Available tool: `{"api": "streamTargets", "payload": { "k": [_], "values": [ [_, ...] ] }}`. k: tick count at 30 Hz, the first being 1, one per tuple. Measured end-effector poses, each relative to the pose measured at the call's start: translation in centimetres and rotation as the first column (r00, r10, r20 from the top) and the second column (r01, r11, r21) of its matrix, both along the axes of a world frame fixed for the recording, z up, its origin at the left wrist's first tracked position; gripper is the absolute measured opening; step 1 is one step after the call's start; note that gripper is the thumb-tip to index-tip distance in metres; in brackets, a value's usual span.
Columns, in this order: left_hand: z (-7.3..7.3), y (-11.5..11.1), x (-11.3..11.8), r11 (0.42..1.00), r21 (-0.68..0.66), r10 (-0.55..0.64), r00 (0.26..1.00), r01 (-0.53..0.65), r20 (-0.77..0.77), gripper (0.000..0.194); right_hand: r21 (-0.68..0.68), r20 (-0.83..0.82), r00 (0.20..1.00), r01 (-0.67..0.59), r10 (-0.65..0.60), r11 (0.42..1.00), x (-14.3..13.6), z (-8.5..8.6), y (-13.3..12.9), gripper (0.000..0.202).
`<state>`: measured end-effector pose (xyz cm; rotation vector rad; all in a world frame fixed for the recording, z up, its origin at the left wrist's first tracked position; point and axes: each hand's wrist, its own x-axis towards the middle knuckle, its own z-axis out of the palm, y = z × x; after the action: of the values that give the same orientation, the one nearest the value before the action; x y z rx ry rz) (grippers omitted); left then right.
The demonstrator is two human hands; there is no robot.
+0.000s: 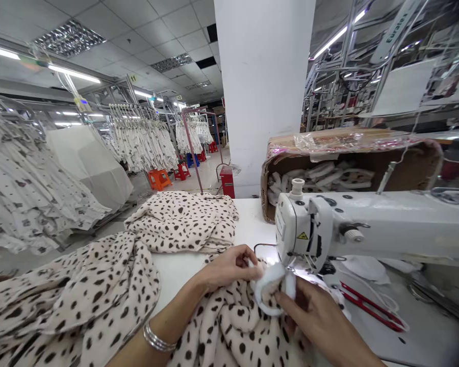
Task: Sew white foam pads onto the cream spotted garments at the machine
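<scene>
My left hand pinches the edge of a white fleece piece that lies on cream spotted fabric in front of me. From the right, my right hand grips the same white piece, with fingers on its lower edge. Both hands sit just left of the needle area of a white sewing machine. A silver bangle is on my left wrist.
More spotted fabric is heaped on the white table to the left. Red snips lie right of the needle. Behind the machine stands a cardboard box of folded pieces. A white pillar and racks of hung garments stand beyond.
</scene>
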<state>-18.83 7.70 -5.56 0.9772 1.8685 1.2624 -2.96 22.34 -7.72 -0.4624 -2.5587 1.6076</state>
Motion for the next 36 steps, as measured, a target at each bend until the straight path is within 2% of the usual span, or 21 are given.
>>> {"api": "streamTargets", "payload": {
  "k": [2,3,5,7,10,12,16,19,22,26,31,36],
  "values": [
    [-0.8,0.1,-0.4,0.995,0.025,0.093,0.996,-0.093,-0.009,0.04,0.152,-0.082,0.996,-0.015,0.028,0.988,1.0,0.2,0.4,0.027],
    [-1.2,0.2,-0.5,0.991,0.041,0.13,0.991,-0.128,-0.035,0.044,0.185,-0.098,0.995,-0.017,0.035,0.983,1.3,0.1,0.7,0.026],
    [-1.9,0.3,-0.8,0.985,0.063,0.164,0.983,-0.159,-0.082,0.052,0.127,-0.046,0.999,-0.021,0.027,0.992,1.5,-0.5,1.3,0.032],
    [-2.2,0.4,-0.9,0.986,0.075,0.154,0.984,-0.148,-0.086,0.049,-0.027,0.042,0.999,-0.015,0.016,1.0,1.2,-1.3,1.9,0.038],
    [-1.9,0.2,-0.8,0.999,0.029,0.043,0.998,-0.041,-0.053,0.05,-0.256,0.055,0.998,0.034,-0.02,0.966,0.3,-2.5,2.1,0.036],
    [-1.5,0.2,-0.7,0.999,0.006,-0.046,0.997,0.046,-0.066,0.053,-0.328,0.042,0.998,0.066,-0.055,0.942,0.0,-2.8,1.8,0.036],
    [-1.3,0.3,-0.6,0.996,0.03,-0.077,0.985,0.083,-0.157,0.05,-0.327,0.035,0.997,0.075,-0.067,0.942,-0.3,-2.0,0.8,0.041],
    [-1.4,0.5,-0.7,0.994,0.052,-0.092,0.983,0.101,-0.157,0.046,-0.322,0.038,0.999,0.043,-0.032,0.946,-0.7,-1.3,0.3,0.042],
    [-1.1,0.5,-0.8,0.992,0.062,-0.103,0.984,0.113,-0.143,0.043,-0.305,0.06,0.997,0.056,-0.039,0.951,-1.3,-1.3,0.1,0.036],
    [-0.5,0.4,-0.5,0.998,0.039,-0.039,0.998,0.042,-0.058,0.031,-0.248,0.089,0.99,0.131,-0.112,0.96,-2.2,-2.0,0.7,0.031],
    [-0.9,1.0,0.0,0.998,-0.028,0.044,0.995,-0.047,-0.094,0.039,-0.269,0.108,0.988,0.133,-0.107,0.954,-2.6,-2.6,1.2,0.032],
    [-1.4,1.7,0.4,0.993,0.057,0.095,0.991,-0.101,0.093,0.026,-0.359,0.16,0.986,0.101,-0.045,0.928,-2.4,-2.8,1.8,0.038]
  ]
}}
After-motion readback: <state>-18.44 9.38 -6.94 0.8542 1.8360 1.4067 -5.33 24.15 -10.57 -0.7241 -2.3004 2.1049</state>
